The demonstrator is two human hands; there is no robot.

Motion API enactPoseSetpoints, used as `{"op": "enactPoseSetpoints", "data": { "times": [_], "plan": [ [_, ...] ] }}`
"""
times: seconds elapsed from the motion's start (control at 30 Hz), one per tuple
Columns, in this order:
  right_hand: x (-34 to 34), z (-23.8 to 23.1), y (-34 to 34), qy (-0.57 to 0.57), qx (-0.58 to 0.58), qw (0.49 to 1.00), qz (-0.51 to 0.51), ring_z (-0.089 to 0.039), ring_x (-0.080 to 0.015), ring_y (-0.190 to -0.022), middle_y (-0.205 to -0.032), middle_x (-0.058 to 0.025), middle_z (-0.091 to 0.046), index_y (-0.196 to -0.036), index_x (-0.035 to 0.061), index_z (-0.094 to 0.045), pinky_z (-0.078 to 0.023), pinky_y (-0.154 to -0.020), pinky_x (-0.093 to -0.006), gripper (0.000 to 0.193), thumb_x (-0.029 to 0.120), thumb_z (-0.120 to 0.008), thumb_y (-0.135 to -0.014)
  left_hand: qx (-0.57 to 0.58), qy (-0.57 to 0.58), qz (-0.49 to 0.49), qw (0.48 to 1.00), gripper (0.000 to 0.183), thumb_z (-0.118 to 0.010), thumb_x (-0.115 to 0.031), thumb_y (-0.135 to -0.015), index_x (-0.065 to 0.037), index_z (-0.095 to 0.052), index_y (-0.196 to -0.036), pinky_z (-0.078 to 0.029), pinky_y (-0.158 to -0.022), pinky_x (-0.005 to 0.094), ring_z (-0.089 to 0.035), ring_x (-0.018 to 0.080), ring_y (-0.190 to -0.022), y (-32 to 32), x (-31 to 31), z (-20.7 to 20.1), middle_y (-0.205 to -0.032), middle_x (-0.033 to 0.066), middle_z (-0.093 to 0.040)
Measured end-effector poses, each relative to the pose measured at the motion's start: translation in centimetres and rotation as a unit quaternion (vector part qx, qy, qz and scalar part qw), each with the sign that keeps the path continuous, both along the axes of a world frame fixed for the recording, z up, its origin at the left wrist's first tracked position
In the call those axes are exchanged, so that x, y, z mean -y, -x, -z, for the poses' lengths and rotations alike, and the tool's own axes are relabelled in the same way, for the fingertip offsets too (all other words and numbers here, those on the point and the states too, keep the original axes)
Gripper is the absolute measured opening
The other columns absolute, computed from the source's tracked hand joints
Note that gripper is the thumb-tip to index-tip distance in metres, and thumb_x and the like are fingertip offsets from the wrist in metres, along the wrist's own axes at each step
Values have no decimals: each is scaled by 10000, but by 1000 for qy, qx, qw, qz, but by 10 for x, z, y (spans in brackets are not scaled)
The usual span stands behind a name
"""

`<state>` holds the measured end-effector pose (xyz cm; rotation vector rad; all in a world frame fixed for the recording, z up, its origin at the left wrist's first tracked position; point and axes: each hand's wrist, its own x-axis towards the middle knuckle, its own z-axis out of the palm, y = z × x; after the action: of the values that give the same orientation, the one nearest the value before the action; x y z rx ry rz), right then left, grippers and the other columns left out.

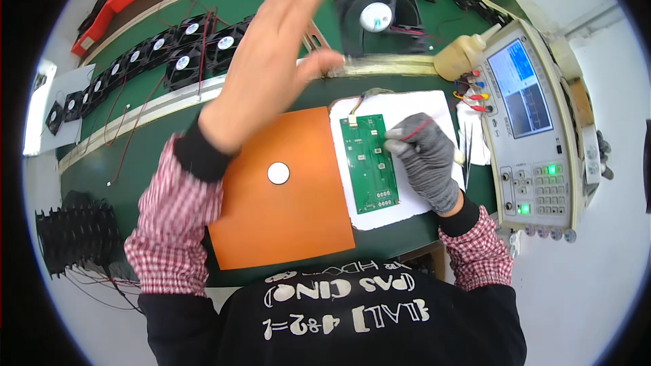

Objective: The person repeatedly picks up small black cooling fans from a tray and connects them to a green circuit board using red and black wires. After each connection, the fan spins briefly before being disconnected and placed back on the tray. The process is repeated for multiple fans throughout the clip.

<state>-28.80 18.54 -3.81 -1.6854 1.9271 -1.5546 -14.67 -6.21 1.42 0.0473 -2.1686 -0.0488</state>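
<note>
My bare left hand [271, 61] is raised over the far middle of the bench, its fingers stretched out and the thumb apart, holding nothing. Partly behind it lies a metal bar [313, 37]. My right hand [427, 159], in a grey glove, is closed around a thin red stick-like thing [416, 131], whose exact kind I cannot make out. Just left of that hand a green circuit board [362, 175], with a white connector [352, 120] at its top, lies on a white sheet [427, 103]. An orange mat [285, 224] with a small white disc [278, 173] sits below my left hand.
Several black fans [183, 62] with red wires line the far left, and a larger fan [375, 17] stands at the back. On the right are a bench instrument [522, 122] with a lit screen, a yellowish squeeze bottle [458, 57] and tweezers [469, 152]. A black stack [76, 234] occupies the left edge.
</note>
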Motion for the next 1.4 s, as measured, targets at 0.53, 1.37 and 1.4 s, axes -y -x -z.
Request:
{"op": "enactPoseSetpoints", "data": {
  "times": [0.53, 1.37, 1.4],
  "plan": [
    [-1, -45, -36, -44, -193, 946, -258, -595, -323, -1029, -1131, -137, -596, -1249, 91, -608, -477, -898, -449, 469, 137, -687, -789, 288, 7, 455, 842, 261, -577, -177, -840, -161, -591, -1099, -456, -887, 404, -509, 286, -1167, -84, -117, -23, -1204, 49, -543],
    [0, -7, -4, -102, -92, 987, -86, -639, -209, -840, -868, -69, -649, -951, 64, -701, -528, -738, -315, 231, -61, -650, -764, 257, -281, 46, 923, 866, -841, -285, -644, -14, -437, -1361, -350, -1033, 461, -452, 385, -1207, -127, -87, 31, -1306, 173, -492],
    [0, -8, -3, -104, -137, 979, -105, -639, -220, -838, -874, -66, -653, -944, 74, -701, -528, -733, -323, 244, -61, -652, -747, 293, -241, 28, 925, 989, -874, -361, -605, -7, -392, -1393, -329, -1027, 467, -423, 378, -1211, -126, -91, 34, -1331, 184, -450]
  ]
}}
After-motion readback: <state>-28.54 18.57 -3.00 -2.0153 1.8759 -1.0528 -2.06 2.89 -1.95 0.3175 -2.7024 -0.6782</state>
